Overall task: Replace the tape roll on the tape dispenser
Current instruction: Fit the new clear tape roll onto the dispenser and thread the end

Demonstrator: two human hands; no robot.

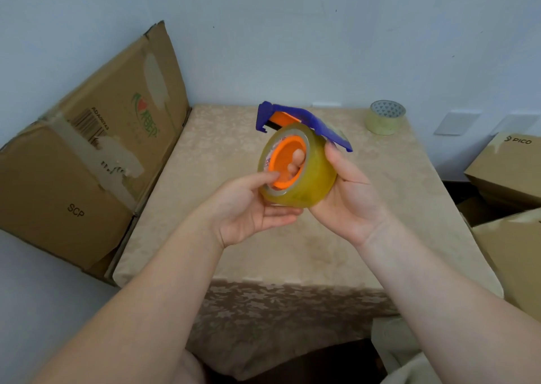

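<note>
A thick yellowish clear tape roll point(310, 178) sits on the orange hub point(285, 164) of a blue tape dispenser point(304, 121), held in the air above the table. My right hand point(351, 199) cups the roll from the right, and two of its fingertips show through the hub's opening. My left hand point(248, 208) holds the roll's left rim, thumb pressed on the hub's edge. A second, thinner tape roll point(385, 117) lies flat at the table's far right.
The small table point(205, 208) wears a beige patterned cloth. A large flattened cardboard box point(87, 155) leans against the wall on the left. Several brown boxes point(509, 167) are stacked at the right, close to the table's edge.
</note>
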